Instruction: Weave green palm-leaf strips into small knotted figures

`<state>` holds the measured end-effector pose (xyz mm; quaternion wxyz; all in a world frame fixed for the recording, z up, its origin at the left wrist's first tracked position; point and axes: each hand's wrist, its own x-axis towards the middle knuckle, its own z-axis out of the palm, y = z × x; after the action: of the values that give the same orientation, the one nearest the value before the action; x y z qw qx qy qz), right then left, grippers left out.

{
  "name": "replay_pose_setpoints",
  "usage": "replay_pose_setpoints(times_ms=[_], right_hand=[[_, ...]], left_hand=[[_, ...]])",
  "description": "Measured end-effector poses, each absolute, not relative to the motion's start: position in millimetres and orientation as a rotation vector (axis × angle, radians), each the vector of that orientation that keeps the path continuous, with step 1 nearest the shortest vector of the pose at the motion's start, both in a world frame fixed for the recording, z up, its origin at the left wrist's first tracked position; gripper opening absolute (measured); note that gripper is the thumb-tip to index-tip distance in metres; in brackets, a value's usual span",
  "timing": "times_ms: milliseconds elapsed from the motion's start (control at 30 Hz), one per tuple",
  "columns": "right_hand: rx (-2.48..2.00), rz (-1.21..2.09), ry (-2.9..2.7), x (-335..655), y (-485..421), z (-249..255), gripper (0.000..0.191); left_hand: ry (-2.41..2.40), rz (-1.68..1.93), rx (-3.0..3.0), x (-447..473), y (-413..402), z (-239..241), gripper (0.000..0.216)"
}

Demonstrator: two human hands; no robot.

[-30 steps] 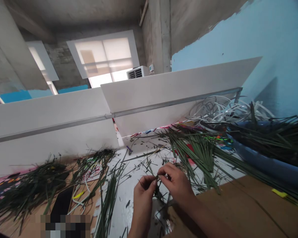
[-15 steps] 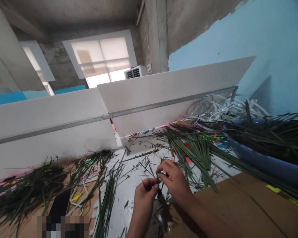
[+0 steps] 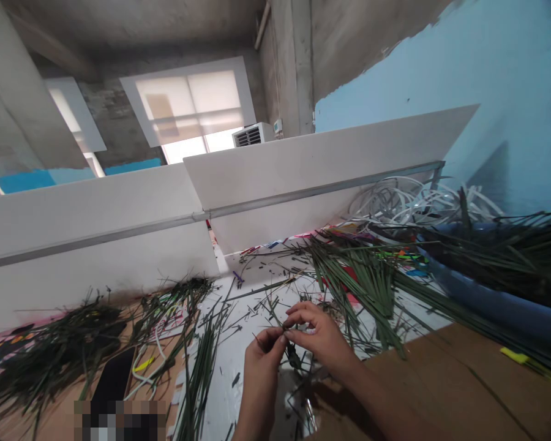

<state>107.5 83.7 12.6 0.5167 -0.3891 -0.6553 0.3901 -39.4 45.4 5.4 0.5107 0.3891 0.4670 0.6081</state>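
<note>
My left hand [image 3: 261, 361] and my right hand [image 3: 314, 334] meet low in the middle of the head view, over the white table [image 3: 250, 343]. Both pinch a thin dark green leaf strip [image 3: 290, 350] between thumb and fingertips, the fingertips almost touching. A small dark piece of the strip hangs just below the pinch. Loose green strips and short cut bits [image 3: 266, 300] lie scattered on the table around my hands.
A heap of long green strips [image 3: 367, 275] lies to the right, reaching into a blue tub [image 3: 477, 294]. White coiled bands [image 3: 408, 199] sit behind it. More dark strips [image 3: 64, 343] lie left on cardboard. A brown cardboard sheet [image 3: 441, 386] is at lower right. White partition boards [image 3: 303, 177] stand behind.
Both hands have shifted slightly left and down while keeping their pinch on the strip; the right hand's fingers have curled over the left fingertips.
</note>
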Motion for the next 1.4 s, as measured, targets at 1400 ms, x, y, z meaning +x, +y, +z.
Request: replay_pose_setpoints(times_ms=[1400], right_hand=[[-1.044,1.111,-1.399,112.5,90.4,11.6,0.033]], left_hand=[[1.103,1.568,0.822,-46.3,44.8,6.8,0.03]])
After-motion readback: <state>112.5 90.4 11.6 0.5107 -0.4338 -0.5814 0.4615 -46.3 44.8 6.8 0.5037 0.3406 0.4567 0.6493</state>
